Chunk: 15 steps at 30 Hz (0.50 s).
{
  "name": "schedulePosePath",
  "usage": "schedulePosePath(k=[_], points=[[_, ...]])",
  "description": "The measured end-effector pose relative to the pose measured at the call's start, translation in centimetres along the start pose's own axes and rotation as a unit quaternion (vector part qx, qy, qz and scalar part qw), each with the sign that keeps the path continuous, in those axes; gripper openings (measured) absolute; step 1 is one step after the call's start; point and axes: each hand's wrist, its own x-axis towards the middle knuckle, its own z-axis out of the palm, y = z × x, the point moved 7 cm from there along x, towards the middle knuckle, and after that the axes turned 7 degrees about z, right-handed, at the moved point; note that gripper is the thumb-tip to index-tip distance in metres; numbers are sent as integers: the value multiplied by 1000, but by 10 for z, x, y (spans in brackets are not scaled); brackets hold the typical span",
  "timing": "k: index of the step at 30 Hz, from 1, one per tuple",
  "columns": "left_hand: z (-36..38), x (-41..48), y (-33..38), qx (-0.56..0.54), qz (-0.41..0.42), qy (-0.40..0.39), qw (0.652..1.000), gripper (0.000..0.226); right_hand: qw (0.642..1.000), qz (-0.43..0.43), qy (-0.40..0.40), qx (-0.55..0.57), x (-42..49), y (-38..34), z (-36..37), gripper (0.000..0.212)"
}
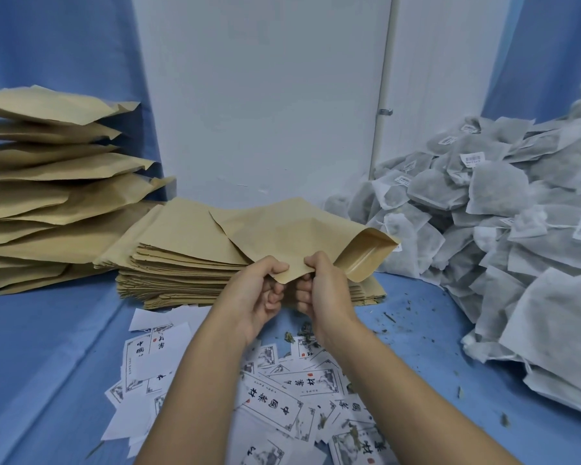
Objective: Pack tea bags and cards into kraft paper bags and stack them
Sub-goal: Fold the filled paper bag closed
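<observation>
Kraft bag (292,229), left hand (264,293), right hand (321,290), 中国 cards (148,355)

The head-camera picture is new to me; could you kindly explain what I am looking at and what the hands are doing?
There is no machine here: a person wears one camera on the head, looking forward and down, so the two bare arms reaching in are their own. The left hand and the right hand both pinch the near edge of a tan kraft paper bag with their fingers; its open mouth faces right. Beneath it lies a stack of flat empty kraft bags, and at the far left a taller pile of bulging kraft bags, apparently filled. A heap of grey-white mesh tea bags fills the right side. White printed cards lie scattered nearest the camera on the blue cloth surface, with loose tea crumbs.
</observation>
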Motion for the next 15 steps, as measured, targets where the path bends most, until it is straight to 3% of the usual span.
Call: schedulePosePath(k=[15], points=[[1, -3, -1, 14, -15, 2, 1000, 18, 998, -25, 58, 7, 4, -6, -17, 23]])
